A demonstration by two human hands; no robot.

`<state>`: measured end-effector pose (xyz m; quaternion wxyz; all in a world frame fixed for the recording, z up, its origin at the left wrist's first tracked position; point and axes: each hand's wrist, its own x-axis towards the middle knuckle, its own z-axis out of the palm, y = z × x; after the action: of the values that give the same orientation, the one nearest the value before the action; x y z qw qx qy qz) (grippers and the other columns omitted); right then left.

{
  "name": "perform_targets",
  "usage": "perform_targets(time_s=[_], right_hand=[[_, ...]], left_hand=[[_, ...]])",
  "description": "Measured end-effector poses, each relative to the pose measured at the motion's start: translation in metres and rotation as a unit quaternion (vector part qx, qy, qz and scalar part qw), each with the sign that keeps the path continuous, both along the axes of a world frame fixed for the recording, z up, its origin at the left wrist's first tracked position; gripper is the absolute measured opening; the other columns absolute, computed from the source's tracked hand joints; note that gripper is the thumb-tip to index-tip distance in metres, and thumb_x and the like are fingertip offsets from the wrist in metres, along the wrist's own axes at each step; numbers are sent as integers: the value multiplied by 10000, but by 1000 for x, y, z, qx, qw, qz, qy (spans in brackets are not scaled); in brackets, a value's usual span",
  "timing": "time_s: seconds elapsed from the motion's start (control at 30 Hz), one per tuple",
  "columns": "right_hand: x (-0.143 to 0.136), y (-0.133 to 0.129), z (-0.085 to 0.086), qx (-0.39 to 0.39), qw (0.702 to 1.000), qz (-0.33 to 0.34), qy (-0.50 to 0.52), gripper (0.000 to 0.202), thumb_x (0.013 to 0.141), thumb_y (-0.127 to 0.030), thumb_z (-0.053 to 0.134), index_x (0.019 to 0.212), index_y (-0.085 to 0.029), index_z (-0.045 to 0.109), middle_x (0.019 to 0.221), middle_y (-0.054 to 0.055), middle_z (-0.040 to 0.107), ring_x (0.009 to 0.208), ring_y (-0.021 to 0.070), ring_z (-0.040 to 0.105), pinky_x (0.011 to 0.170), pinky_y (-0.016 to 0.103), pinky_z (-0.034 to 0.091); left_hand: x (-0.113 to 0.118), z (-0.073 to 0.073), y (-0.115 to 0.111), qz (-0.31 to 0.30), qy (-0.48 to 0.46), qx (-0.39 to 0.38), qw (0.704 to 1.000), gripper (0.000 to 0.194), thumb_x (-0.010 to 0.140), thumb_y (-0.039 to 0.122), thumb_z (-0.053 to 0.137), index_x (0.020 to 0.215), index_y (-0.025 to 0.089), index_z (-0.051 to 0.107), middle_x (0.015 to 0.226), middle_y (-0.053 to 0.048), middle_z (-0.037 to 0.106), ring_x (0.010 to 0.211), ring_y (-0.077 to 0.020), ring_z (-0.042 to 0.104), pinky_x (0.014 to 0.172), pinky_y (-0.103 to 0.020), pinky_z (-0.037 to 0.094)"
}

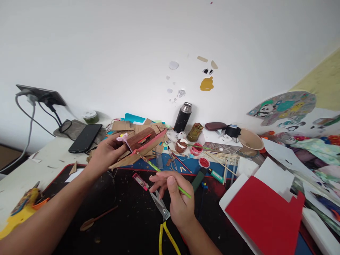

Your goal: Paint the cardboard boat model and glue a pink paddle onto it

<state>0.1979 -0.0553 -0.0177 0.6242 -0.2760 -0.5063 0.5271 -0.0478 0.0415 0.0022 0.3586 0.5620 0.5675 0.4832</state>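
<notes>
My left hand [108, 156] grips a small brown and pink cardboard model [142, 139], tilted up above the dark mat [132, 212]. A pinkish-white ornament sits at the model's left end. Between the thumb and fingers of my right hand [176, 194] is a thin green paintbrush [152, 165]. Its tip points up and left, at the pink lower edge of the model. Whether the bristles touch is too small to tell. Yellow-handled scissors [163, 210] lie open on the mat, partly behind my right hand.
Open paint pots [204, 163] and a black flask [183, 117] stand beyond my hands. A phone [85, 138] lies at the left, a yellow glue gun [23, 212] at the lower left. Red card [265, 216] covers the right. Wooden sticks and cardboard scraps are spread along the back.
</notes>
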Motion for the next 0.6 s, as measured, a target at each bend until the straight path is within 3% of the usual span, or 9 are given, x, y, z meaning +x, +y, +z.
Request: perform_targets(time_s=[0.3, 0.6], right_hand=[[-3, -4, 0, 27, 998, 31, -44, 300, 1143, -384, 567, 1169, -235, 825, 1048, 142, 877, 751, 201, 836, 520, 220, 524], [-2, -4, 0, 17, 999, 11, -40, 337, 1130, -429, 581, 1138, -196, 823, 1010, 154, 876, 736, 221, 834, 492, 240, 533]], left_hand=[[-2, -1, 1, 0, -4, -2, 1000, 611, 648, 712, 881, 984, 211, 784, 969, -87, 873, 916, -313, 776, 883, -420, 605], [-1, -2, 1, 8, -6, -3, 1000, 675, 638, 804, 846, 946, 209, 767, 932, -84, 868, 877, -294, 761, 825, -386, 596]])
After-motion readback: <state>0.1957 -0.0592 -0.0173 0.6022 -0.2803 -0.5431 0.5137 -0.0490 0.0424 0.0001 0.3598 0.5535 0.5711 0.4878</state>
